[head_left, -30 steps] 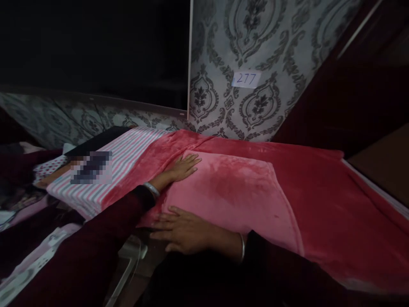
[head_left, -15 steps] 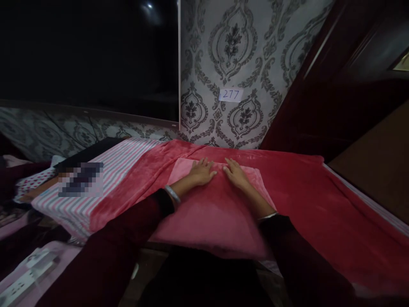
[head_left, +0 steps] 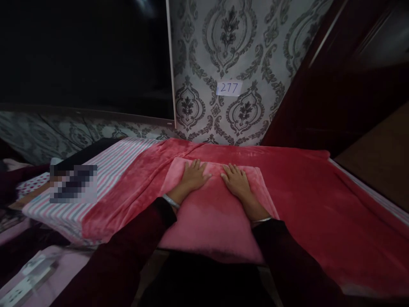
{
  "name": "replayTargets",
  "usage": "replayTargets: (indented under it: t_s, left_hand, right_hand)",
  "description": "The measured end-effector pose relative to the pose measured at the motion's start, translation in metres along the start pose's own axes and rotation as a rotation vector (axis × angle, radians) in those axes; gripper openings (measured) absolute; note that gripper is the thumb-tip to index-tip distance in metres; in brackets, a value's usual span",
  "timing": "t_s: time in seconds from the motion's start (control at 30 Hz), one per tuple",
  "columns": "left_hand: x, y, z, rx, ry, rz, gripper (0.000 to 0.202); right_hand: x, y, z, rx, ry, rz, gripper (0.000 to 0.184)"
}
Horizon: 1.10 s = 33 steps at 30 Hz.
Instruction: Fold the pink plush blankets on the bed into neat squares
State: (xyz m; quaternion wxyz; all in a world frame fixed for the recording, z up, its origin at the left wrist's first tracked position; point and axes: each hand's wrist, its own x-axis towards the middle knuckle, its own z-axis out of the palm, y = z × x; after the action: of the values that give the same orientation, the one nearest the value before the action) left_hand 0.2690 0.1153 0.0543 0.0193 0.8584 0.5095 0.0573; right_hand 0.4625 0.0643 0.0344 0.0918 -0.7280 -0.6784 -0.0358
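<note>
Here, head view: pink cloth, two hands laid on it.
Left hand and right hand — palms down near the cloth's far edge, apart, fingers spread wide. Cloth lies before the person, on a red blanket; striped fabric at left. Behind — patterned wall, card marked "277".

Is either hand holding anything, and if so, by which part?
Nothing is held: the left hand and right hand both rest palm-down with fingers extended on the pink cloth, near its far edge.
</note>
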Motion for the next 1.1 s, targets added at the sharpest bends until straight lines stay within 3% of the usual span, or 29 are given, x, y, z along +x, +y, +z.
replayTargets:
  t_s: [0.17, 0.37, 0.63, 0.8, 0.87, 0.93, 1.0, 1.1]
  left_hand:
    - [0.006, -0.034, -0.004, 0.025, -0.041, -0.134, 0.071]
    - [0.007, -0.065, -0.003, -0.068, -0.047, -0.264, 0.074]
    - [-0.009, -0.083, -0.010, -0.119, 0.013, -0.358, 0.068]
    - [-0.025, -0.094, -0.029, -0.120, -0.036, -0.406, 0.069]
    - [-0.035, -0.089, -0.035, -0.125, -0.024, -0.422, 0.071]
    - [-0.052, -0.071, -0.036, -0.103, 0.034, -0.344, 0.072]
    - [-0.074, -0.039, -0.030, -0.081, 0.092, -0.165, 0.070]
    - [-0.108, 0.013, -0.009, -0.091, 0.049, 0.102, 0.067]
  right_hand:
    - [-0.001, 0.023, -0.002, -0.017, -0.050, 0.064, 0.059]
    - [-0.010, 0.055, -0.004, -0.004, -0.019, 0.163, 0.059]
    - [-0.030, 0.075, -0.003, 0.090, -0.038, 0.295, 0.060]
    - [-0.039, 0.086, -0.020, 0.164, -0.081, 0.316, 0.060]
    - [-0.047, 0.079, -0.027, 0.152, -0.038, 0.296, 0.060]
    - [-0.058, 0.062, -0.030, 0.154, 0.037, 0.189, 0.060]
    - [-0.073, 0.036, -0.026, 0.176, 0.077, 0.047, 0.059]
    - [-0.098, -0.006, -0.015, 0.172, 0.062, -0.066, 0.057]
